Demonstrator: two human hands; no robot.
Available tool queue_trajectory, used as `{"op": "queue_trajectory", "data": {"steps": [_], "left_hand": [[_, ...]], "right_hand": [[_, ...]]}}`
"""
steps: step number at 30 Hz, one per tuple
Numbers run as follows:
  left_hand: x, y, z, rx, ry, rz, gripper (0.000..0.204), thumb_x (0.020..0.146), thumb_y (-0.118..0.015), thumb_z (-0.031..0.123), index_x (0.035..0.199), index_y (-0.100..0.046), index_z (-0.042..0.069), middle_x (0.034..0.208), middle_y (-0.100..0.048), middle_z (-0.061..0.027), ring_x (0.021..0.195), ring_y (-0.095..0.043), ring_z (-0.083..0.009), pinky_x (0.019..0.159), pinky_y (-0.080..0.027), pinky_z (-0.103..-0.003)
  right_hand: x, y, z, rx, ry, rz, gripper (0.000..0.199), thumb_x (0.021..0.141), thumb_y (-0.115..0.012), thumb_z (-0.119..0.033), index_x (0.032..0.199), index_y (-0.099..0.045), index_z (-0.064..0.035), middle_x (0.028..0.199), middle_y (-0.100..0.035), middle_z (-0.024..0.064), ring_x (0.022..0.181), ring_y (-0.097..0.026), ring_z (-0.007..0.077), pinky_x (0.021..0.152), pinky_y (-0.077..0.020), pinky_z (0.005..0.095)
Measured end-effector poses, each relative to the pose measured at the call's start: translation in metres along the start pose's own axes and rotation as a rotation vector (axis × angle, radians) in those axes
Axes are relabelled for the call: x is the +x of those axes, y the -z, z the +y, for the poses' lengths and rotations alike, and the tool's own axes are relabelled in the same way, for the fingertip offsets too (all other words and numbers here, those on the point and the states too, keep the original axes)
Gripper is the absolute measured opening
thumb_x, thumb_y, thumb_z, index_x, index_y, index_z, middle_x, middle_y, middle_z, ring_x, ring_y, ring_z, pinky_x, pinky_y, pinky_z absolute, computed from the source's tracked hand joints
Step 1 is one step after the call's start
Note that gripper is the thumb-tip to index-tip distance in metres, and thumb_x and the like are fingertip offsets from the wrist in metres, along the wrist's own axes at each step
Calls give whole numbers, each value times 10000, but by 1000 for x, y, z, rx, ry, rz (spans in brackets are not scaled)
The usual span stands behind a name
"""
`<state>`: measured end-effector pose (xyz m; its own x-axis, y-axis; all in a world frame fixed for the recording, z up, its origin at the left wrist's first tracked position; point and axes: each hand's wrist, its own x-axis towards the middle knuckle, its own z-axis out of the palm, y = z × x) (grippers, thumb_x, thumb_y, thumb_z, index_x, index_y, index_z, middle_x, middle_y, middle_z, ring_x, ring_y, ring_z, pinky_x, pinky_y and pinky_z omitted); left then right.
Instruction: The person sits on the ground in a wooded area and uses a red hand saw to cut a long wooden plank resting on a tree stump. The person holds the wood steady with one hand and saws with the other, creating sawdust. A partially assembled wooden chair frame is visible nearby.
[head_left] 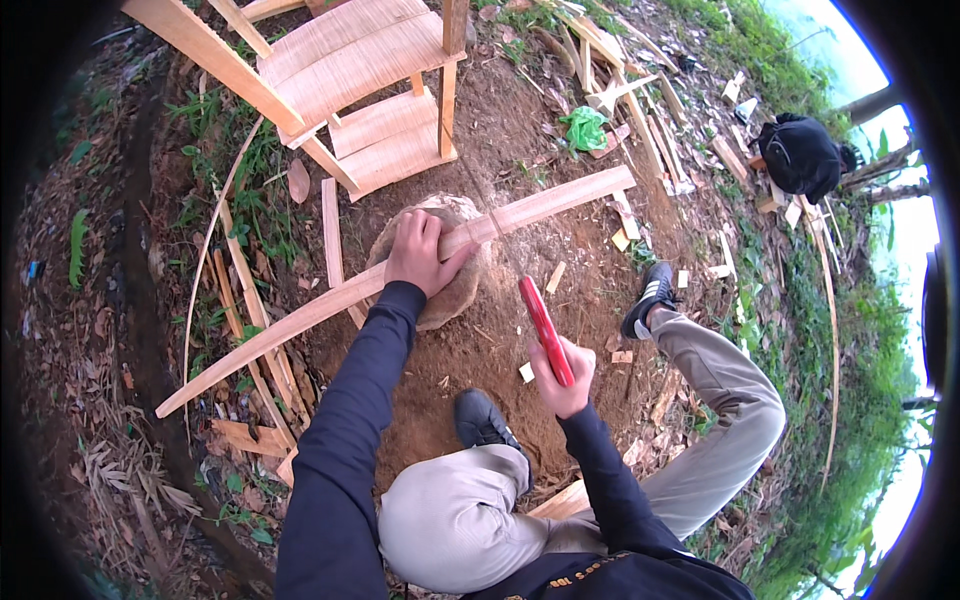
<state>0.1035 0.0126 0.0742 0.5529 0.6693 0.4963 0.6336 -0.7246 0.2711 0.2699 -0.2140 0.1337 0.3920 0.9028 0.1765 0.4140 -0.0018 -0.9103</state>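
A long pale wooden strip (325, 308) lies slantwise across a round tree stump (455, 295), both its ends jutting past the stump. My left hand (418, 250) presses down on it over the stump, fingers across the far edge and thumb along the near side. My right hand (560, 378) is closed round the red handle of a handsaw (541, 330). The thin blade, seen nearly edge-on, runs away from me and crosses the strip just right of the stump's middle. How deep it sits in the wood I cannot tell.
A slatted wooden frame (370, 45) stands at the far left beyond the stump. Cut sticks (655, 130) lie in a heap at the far right, near a green plastic bag (584, 130). A black backpack (800, 155) rests farther right. Offcuts litter the soil around my shoes.
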Motion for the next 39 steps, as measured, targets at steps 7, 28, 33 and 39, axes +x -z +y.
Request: {"op": "queue_trajectory", "data": {"steps": [7,28,33,39], "left_hand": [[0,1,0,-24,3,-9,501,838,-734,471,871,-546,7,894,-497,-168,900,-506,-348,859,-450,-445],[6,5,9,-60,-26,24,432,818,-772,375,861,-555,4,890,-498,-164,895,-510,-357,822,-453,-445],[4,3,11,-76,-6,-15,448,828,-759,404,851,-543,12,862,-494,-154,877,-511,-345,814,-450,-441],[5,9,7,-84,1,5,425,813,-782,356,858,-548,4,897,-497,-172,903,-506,-374,827,-437,-457]], "right_hand": [[-23,4,7,-31,0,6,98,831,-728,-70,771,-661,-32,521,-514,51,424,-538,137,464,-431,277],[-36,28,9,7,-26,-50,138,876,-725,-135,956,-703,-24,547,-510,79,435,-529,162,474,-418,304],[4,7,16,30,31,-41,95,855,-725,-89,814,-665,-28,557,-533,132,449,-581,217,472,-437,337],[-38,32,8,-12,-52,-58,50,850,-687,-70,853,-710,-26,576,-601,94,491,-642,202,512,-493,301]]}}
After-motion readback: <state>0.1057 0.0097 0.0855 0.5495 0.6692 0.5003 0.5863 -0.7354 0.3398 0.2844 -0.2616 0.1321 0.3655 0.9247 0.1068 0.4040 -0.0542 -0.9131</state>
